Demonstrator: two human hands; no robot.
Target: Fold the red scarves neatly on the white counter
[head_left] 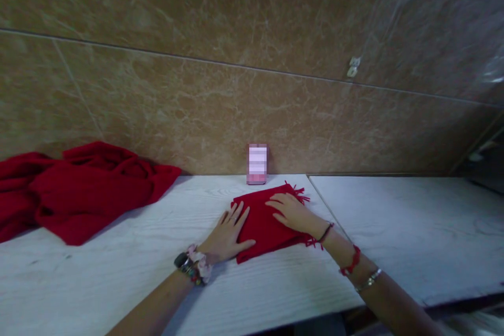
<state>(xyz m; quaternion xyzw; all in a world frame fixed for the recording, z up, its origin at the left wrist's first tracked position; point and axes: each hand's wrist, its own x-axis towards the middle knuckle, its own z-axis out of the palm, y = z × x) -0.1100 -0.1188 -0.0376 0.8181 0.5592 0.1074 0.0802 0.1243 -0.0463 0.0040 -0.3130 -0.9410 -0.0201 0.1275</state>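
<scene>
A red scarf (262, 220) with fringed ends lies folded into a flat rectangle on the white wood-grain table, its fringe pointing right. Against its left edge rests my left hand (228, 235), fingers spread and partly on the cloth, with a ring on one finger. Across the scarf's right half, close to the fringe, my right hand (293, 213) lies flat with fingers stretched out. Neither hand grips anything. Part of the fringe is hidden behind my right hand and wrist.
A crumpled heap of red cloth (98, 184) covers the table's back left. Propped against the brown marbled wall (189, 105) is a small pinkish upright object (257, 164), its face blurred. A seam divides the white tabletop (397, 226) right of the scarf; its front edge runs below my arms.
</scene>
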